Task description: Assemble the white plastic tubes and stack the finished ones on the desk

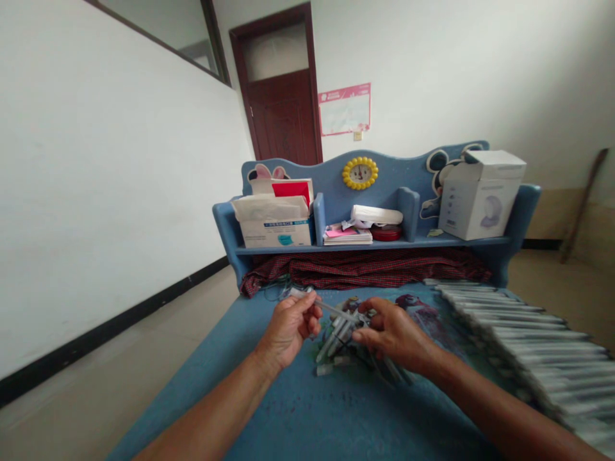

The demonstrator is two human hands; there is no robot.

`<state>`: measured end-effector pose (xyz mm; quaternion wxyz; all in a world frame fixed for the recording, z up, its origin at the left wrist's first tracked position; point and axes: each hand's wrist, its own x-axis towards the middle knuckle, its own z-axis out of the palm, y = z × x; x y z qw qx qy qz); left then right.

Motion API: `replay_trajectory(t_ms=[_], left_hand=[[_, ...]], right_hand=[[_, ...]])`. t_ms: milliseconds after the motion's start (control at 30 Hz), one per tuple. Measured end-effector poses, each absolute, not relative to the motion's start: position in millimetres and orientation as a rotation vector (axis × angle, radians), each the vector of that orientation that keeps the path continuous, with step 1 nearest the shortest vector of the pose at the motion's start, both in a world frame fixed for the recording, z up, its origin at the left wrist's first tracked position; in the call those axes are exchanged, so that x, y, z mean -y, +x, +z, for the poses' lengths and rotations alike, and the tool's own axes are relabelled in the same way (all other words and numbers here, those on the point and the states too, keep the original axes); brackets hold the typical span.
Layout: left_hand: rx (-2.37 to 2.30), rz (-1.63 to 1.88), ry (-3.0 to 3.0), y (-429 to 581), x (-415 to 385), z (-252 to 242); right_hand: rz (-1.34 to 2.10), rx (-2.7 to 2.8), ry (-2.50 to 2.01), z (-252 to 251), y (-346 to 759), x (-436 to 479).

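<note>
My left hand (291, 324) is closed, pinching one end of a slim, clear pen barrel (334, 310) between thumb and fingers. The barrel slants right and slightly down toward my right hand (394, 330). That hand is curved, with a gap between thumb and forefinger near the barrel's far end; whether it touches the barrel is unclear. Beneath both hands lies a loose pile of clear pen parts (340, 336), partly covered by my right hand. Small whitish pieces (325, 369) sit at its near edge. All this rests on a blue tabletop (307, 416).
A long row of similar pens (533, 339) lies along the table's right side. Checked cloth (365, 269) is bunched below a blue shelf (288, 250). The shelf holds a mask box (276, 232), papers (348, 237), a red round tin (387, 234) and a white carton (480, 198).
</note>
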<state>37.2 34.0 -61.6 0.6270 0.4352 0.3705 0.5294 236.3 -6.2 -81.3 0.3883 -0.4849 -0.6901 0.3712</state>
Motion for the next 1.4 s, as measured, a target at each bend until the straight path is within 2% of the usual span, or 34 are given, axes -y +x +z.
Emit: replay_trajectory(t_ms=[700,967,1167,1400], left_hand=[[-0.843,1.196,0.997,35.4,-36.1,-62.9],[-0.845,1.198,0.99,34.4,-38.7,-64.8],[-0.856,1.205,0.977,36.7,-35.4,-61.7],[-0.886,1.227,0.963,35.2,-37.2,-61.7]], right_hand=[[1.087,1.637,-1.211,-79.2,233.1,7.2],[0.988,1.728,-1.211,-82.2,234.2,4.9],[1.131,1.609,-1.219,-80.9,230.6,6.1],[0.676,1.921,-1.35,-87.1,237.6,3.0]])
